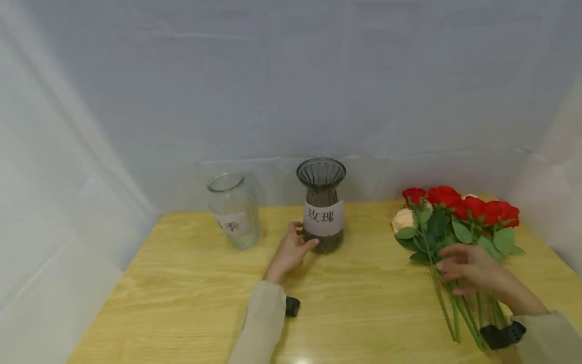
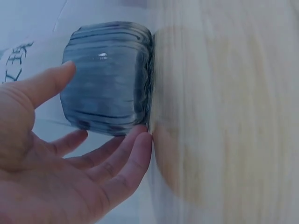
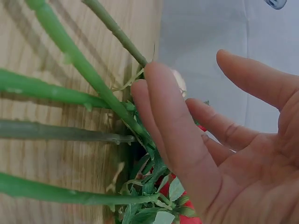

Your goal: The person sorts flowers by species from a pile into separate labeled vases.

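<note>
A smoky grey glass vase [image 1: 324,243] with a white written label [image 1: 324,218] stands upright at the back of the table. My left hand [image 1: 291,250] is at its lower left side, thumb in front and fingers loosely bent beside the base [image 2: 105,77]; whether they touch the glass I cannot tell. To the right lies a bunch of red roses [image 1: 443,196] and pale peach roses [image 1: 403,221], blooms towards the wall. Over their green stems [image 1: 466,323] hovers my right hand [image 1: 475,270], fingers spread and slightly bent, holding nothing. The right wrist view shows the stems [image 3: 70,51] beyond the fingertips.
A clear glass vase [image 1: 234,202], also labelled, stands left of the grey one. Grey-white sheeting [image 1: 291,91] hangs right behind the wooden table [image 1: 182,293] and at both sides. Black wrist devices [image 1: 502,334] sit at both cuffs.
</note>
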The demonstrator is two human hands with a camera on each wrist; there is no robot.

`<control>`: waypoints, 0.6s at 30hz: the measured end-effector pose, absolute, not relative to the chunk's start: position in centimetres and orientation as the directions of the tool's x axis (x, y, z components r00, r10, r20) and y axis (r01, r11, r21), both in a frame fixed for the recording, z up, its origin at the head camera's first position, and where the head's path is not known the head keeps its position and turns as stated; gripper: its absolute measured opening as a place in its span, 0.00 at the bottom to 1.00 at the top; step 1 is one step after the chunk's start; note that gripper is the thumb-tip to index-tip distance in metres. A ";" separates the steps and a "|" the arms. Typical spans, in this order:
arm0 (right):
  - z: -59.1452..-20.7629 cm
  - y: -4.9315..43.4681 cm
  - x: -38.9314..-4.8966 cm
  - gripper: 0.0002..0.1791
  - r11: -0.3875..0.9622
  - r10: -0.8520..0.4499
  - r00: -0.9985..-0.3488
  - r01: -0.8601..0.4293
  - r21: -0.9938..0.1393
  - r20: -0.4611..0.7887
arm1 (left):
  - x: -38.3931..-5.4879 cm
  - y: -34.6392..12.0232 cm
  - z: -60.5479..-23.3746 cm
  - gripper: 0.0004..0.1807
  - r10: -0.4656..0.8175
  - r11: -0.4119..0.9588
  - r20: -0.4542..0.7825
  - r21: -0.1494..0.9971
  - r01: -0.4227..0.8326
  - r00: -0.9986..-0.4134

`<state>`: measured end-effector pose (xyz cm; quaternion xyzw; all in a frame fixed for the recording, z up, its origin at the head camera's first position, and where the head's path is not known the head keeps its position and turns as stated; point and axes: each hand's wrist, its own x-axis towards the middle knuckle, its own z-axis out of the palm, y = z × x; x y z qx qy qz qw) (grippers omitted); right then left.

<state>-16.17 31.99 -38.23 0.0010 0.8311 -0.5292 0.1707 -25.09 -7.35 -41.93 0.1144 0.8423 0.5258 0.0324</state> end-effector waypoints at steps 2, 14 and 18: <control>-38.2 31.9 -16.1 0.33 0.435 -0.175 -0.940 0.192 -0.879 -0.292 | -25.1 -7.1 -41.9 0.31 0.224 0.429 0.083 0.886 0.174 -0.971; -39.1 31.0 -16.2 0.32 0.432 -0.181 -0.934 0.206 -0.878 -0.308 | -24.8 -7.1 -41.5 0.30 0.234 0.425 0.066 0.890 0.163 -0.970; -39.4 30.8 -16.2 0.32 0.409 -0.191 -0.941 0.183 -0.894 -0.280 | -24.7 -7.2 -41.3 0.31 0.226 0.414 0.060 0.898 0.152 -0.972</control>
